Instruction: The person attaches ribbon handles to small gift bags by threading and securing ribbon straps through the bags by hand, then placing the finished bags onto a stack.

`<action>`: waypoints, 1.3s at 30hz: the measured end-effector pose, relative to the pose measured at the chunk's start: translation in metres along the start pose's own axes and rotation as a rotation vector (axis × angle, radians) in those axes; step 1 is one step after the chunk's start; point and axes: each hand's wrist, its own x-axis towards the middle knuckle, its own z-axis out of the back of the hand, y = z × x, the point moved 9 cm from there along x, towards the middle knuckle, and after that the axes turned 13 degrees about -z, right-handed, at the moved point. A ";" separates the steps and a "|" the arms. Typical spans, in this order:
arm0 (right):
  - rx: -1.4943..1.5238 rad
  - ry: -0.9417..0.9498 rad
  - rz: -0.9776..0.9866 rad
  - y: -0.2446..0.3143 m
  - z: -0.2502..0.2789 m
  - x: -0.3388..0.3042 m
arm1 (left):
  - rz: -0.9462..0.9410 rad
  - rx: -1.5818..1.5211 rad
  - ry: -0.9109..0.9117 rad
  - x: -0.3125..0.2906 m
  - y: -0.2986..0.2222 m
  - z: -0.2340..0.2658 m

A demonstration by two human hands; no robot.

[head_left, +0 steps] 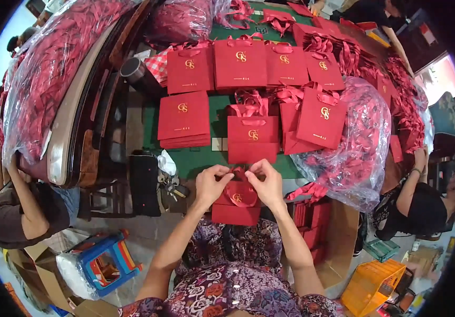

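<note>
Close to my body at the table's near edge hangs a small red paper gift bag (pixel 236 214) with a gold emblem. My left hand (pixel 212 185) pinches its red ribbon handle (pixel 236 176) from the left. Opposite it, my right hand (pixel 266 183) pinches the ribbon from the right, thumb and fingers pressed together. A loop of ribbon drops over the bag's front. Just beyond my fingertips lies another red gift bag (pixel 252 138), its ribbon spread behind it. To its left is a stack of flat red bags (pixel 184 119); to its right, a tilted red bag (pixel 320 117) rests on others.
Red bags (pixel 240 63) line the green table top (pixel 217 108). A clear plastic sack (pixel 364 142) of red ribbons bulges at the right, and a dark cup (pixel 132 68) stands at the left. Below are a cardboard box (pixel 338 238) and a yellow crate (pixel 373 285). Other people work at both sides.
</note>
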 end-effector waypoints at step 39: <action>0.495 0.035 -0.059 -0.012 -0.004 0.018 | -0.047 -0.531 0.126 -0.043 -0.018 -0.009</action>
